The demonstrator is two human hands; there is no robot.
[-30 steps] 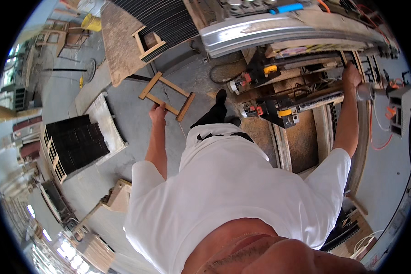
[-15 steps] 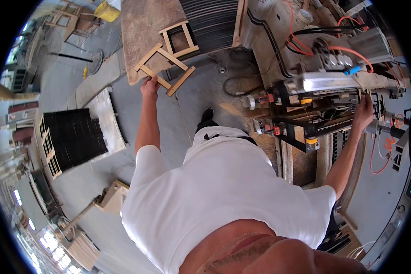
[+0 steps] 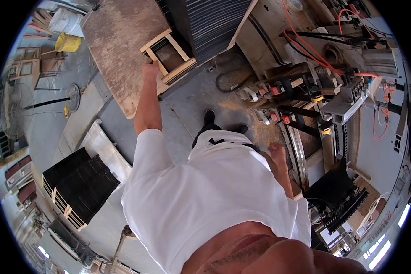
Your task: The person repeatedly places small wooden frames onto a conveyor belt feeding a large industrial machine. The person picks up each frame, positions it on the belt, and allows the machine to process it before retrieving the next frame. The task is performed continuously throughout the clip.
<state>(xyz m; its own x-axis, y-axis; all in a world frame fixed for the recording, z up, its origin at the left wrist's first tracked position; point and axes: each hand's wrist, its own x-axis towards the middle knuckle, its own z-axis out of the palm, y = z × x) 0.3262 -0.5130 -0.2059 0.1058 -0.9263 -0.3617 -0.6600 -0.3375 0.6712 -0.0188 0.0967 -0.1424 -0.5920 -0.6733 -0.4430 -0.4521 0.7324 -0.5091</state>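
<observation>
A person's left hand [image 3: 150, 72] clamps a rail of a small wooden frame [image 3: 168, 57] lying on a board table [image 3: 118, 36] at upper centre; light, stiff, best held by its rails. The right hand [image 3: 276, 153] hangs empty, fingers loose, beside a clamping machine [image 3: 315, 100].

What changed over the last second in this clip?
The left hand carried the wooden frame forward onto the board. The right hand let go of the machine and dropped back to the hip. The left hand's grip on the frame stayed.
</observation>
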